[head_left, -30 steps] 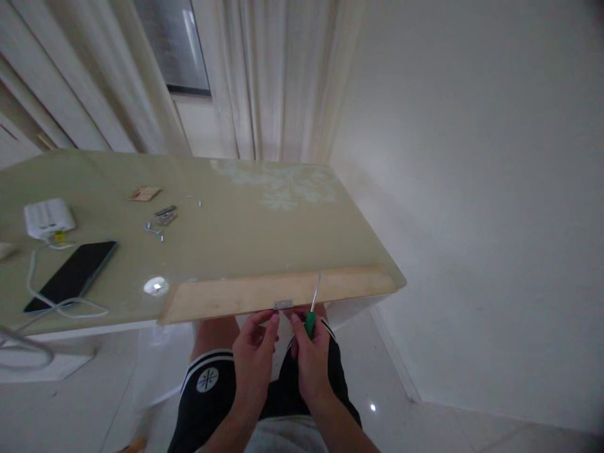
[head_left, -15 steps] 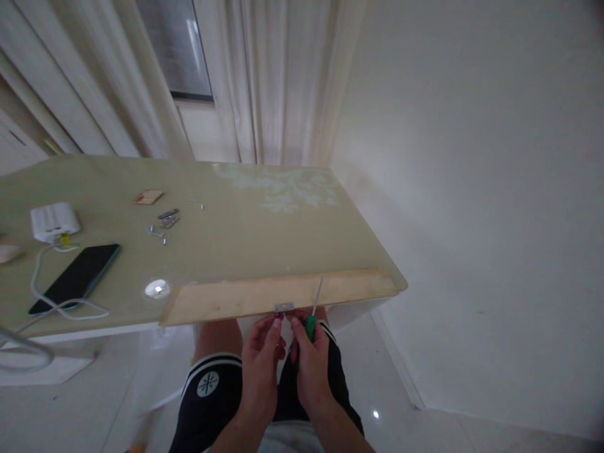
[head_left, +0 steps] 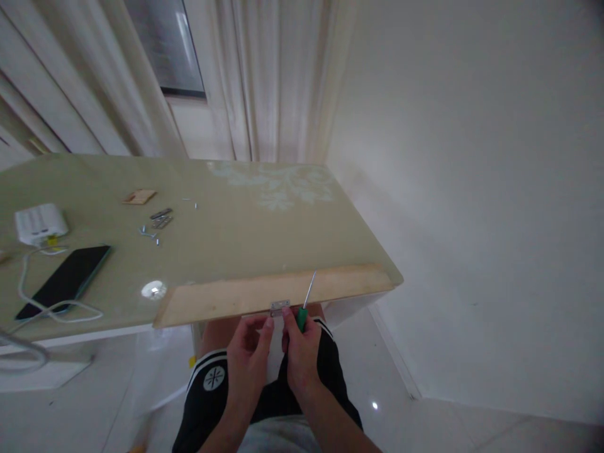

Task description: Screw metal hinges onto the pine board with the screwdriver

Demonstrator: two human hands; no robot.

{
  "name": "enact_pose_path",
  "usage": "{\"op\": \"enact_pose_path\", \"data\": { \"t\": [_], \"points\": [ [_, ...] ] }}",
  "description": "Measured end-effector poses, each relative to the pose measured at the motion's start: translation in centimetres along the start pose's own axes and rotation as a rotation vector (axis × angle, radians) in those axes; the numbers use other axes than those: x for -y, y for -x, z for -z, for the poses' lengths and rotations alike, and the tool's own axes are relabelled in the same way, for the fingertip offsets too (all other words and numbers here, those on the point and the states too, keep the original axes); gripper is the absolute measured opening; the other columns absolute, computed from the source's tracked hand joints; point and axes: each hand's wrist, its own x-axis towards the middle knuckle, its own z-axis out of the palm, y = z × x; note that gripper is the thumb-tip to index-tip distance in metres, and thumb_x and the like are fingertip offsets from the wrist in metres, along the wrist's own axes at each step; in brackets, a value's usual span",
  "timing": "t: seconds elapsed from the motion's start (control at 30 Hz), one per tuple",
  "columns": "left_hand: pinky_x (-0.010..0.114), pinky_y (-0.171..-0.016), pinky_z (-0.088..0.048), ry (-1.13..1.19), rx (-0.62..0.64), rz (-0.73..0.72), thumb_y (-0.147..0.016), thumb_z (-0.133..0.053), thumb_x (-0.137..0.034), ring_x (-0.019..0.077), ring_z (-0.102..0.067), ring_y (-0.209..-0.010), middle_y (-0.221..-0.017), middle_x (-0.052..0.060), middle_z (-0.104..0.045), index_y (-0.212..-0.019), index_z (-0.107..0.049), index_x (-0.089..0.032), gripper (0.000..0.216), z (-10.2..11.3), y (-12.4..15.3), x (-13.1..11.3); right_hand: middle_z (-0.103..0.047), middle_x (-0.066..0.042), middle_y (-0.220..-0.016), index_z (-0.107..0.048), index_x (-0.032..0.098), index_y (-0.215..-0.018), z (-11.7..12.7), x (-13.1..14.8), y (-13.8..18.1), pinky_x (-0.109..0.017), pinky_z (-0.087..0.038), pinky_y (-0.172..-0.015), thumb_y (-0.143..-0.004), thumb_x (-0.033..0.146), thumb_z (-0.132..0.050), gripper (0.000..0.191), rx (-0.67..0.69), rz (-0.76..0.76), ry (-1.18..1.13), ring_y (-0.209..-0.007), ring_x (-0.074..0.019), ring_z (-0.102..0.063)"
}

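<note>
A small metal hinge (head_left: 280, 307) sits at the near edge of a long pale wooden board (head_left: 212, 299), which lies along the table's front edge. My right hand (head_left: 302, 352) is closed round the green handle of a screwdriver (head_left: 302, 314), its shaft slanting up over the board. That hand's thumb and forefinger reach the hinge's right side. Just left of and below the hinge is my left hand (head_left: 248, 352), thumb and fingers curled together. Whatever lies between its fingertips is hidden or too small to name.
On the table (head_left: 226, 239) lie loose screws (head_left: 147, 233), more hinges (head_left: 162, 218) and a small wooden piece (head_left: 139, 197). Farther left are a phone (head_left: 66, 280), a white cable (head_left: 61, 308) and a white box-shaped device (head_left: 41, 223). A wall (head_left: 472, 189) rises on the right.
My right thumb and forefinger have moved up onto the hinge, and the hinge's lower part now shows. My left hand has shifted slightly left, apart from the right. The screwdriver stays in my right hand.
</note>
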Motion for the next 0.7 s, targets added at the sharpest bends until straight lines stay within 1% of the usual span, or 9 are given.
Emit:
{"op": "enact_pose_path", "data": {
  "t": [0.13,0.23,0.3,0.4,0.47,0.57,0.7],
  "points": [
    [0.024,-0.046,-0.045,-0.029,0.01,0.031,-0.07,-0.081,-0.073,0.0117,-0.054,-0.051,-0.083,0.008,-0.077,-0.095,-0.077,-0.016,0.063,0.7,-0.4,-0.2,-0.043,0.009,-0.05,-0.053,0.02,-0.065,-0.5,-0.1,0.2,-0.022,-0.023,-0.039,-0.073,0.063,-0.085,0.054,-0.024,-0.01,-0.022,-0.04,-0.0061,-0.031],
    [0.023,-0.05,-0.046,-0.017,0.048,0.021,-0.073,-0.082,-0.069,0.0108,-0.054,-0.053,-0.083,0.006,-0.077,-0.1,-0.079,-0.016,0.06,0.5,-0.1,-0.8,-0.042,0.01,-0.049,-0.055,0.02,-0.067,-0.7,0.3,0.5,-0.022,-0.024,-0.039,-0.074,0.06,-0.084,0.05,-0.049,-0.017,-0.014,-0.041,-0.0067,-0.032],
    [0.022,-0.05,-0.045,0.009,0.069,0.026,-0.077,-0.08,-0.066,0.0099,-0.052,-0.053,-0.078,0.004,-0.074,-0.102,-0.079,-0.017,0.055,0.0,0.1,-1.2,-0.041,0.01,-0.049,-0.057,0.02,-0.069,-0.7,0.7,0.6,-0.022,-0.024,-0.039,-0.076,0.059,-0.084,0.048,-0.038,-0.02,-0.003,-0.041,-0.007,-0.032],
    [0.021,-0.047,-0.041,0.042,0.063,0.067,-0.075,-0.082,-0.064,0.0092,-0.049,-0.05,-0.069,0.002,-0.07,-0.095,-0.079,-0.015,0.053,-0.6,0.0,-1.4,-0.042,0.01,-0.049,-0.06,0.019,-0.072,-0.5,0.6,0.4,-0.022,-0.025,-0.039,-0.077,0.059,-0.083,0.046,-0.018,0.0,0.02,-0.041,-0.0069,-0.032],
    [0.021,-0.046,-0.041,0.049,0.054,0.083,-0.071,-0.085,-0.064,0.0093,-0.049,-0.05,-0.07,0.003,-0.071,-0.09,-0.079,-0.015,0.053,-1.0,-0.3,-1.3,-0.044,0.009,-0.05,-0.06,0.019,-0.072,-0.2,0.1,0.2,-0.022,-0.027,-0.04,-0.079,0.06,-0.082,0.047,-0.011,0.032,0.045,-0.042,-0.0071,-0.034],
    [0.022,-0.047,-0.042,0.049,0.043,0.071,-0.07,-0.085,-0.064,0.0098,-0.05,-0.05,-0.075,0.005,-0.074,-0.088,-0.079,-0.014,0.053,-1.2,-0.7,-0.9,-0.044,0.009,-0.05,-0.059,0.019,-0.071,0.2,-0.8,-0.1,-0.022,-0.029,-0.04,-0.081,0.061,-0.08,0.049,0.003,0.075,0.089,-0.043,-0.0074,-0.035],
    [0.022,-0.047,-0.041,0.058,0.044,0.034,-0.073,-0.085,-0.062,0.01,-0.049,-0.05,-0.072,0.004,-0.073,-0.087,-0.08,-0.015,0.049,-1.3,-0.9,-0.7,-0.046,0.008,-0.052,-0.06,0.019,-0.074,0.3,-0.9,-0.2,-0.022,-0.03,-0.04,-0.081,0.061,-0.08,0.048,0.024,0.081,0.084,-0.043,-0.0075,-0.036]
  ]
}}
